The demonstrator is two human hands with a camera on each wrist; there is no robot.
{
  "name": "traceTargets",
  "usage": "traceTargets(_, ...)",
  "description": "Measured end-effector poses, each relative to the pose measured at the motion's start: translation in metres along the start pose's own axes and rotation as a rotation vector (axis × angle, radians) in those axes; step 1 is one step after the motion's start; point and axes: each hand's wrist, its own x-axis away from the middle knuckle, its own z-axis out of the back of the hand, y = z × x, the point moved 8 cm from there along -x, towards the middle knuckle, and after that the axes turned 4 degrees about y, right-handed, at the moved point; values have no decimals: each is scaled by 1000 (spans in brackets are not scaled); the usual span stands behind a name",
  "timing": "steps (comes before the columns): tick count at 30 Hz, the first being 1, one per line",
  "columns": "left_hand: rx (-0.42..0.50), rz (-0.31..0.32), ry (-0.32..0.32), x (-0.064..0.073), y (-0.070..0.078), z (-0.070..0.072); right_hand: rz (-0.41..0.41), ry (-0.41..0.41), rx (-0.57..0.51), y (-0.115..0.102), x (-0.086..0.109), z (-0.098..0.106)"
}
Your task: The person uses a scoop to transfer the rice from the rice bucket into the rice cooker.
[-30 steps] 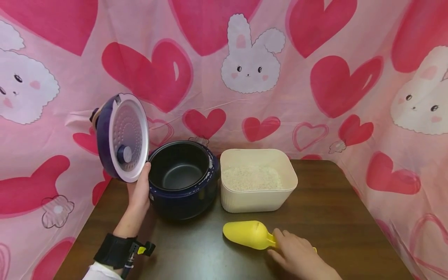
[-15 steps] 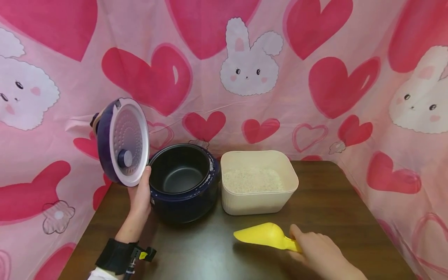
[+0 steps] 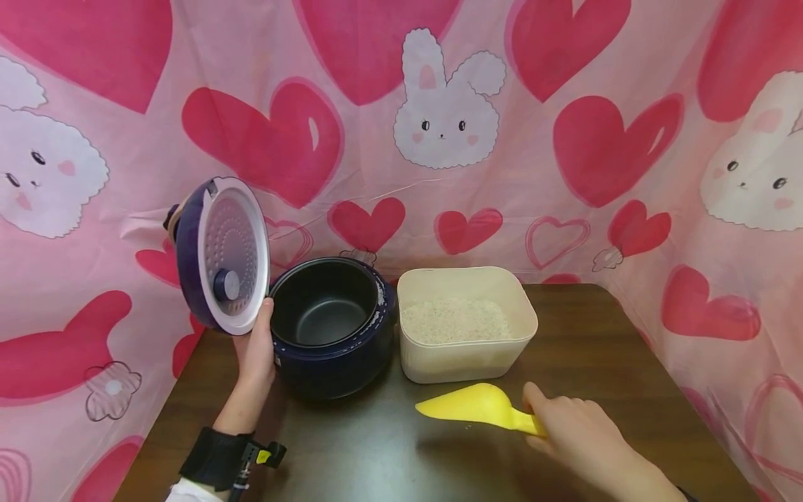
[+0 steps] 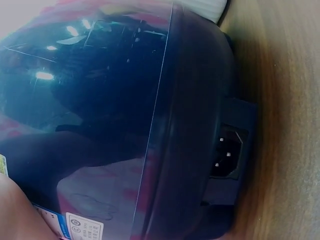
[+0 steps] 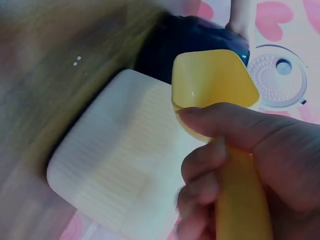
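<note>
My right hand [image 3: 577, 432] grips the handle of a yellow scoop [image 3: 473, 404], its blade pointing left, low over the table in front of the rice bin. In the right wrist view, my thumb lies along the base of the scoop [image 5: 215, 80]. A dark blue rice cooker [image 3: 335, 366] stands with its lid [image 3: 228, 261] raised at the left and a black inner pot inside. My left hand [image 3: 254, 352] is against the cooker's left side, thumb up beside the lid's lower edge; its fingers are hidden behind the lid, so I cannot tell their grip.
A cream bin [image 3: 467, 362] holding white rice [image 3: 454, 321] stands right of the cooker. Some white grains [image 5: 76, 61] lie on the brown table [image 3: 602, 362]. A pink curtain [image 3: 370, 167] with hearts and rabbits hangs close behind. The cooker's power socket [image 4: 227, 155] faces outward.
My right hand has closed round the scoop's handle, shifted right and turned the scoop onto its side, lifting it slightly. The left hand, lid and cooker keep their places.
</note>
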Motion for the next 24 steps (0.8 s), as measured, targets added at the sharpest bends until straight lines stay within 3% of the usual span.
traceTargets(18,16,37,20,-2,-4,1,80,74,-66,7,-13,35)
traceTargets(24,7,40,17,-2,-5,0,45,46,-155,19,-21,42)
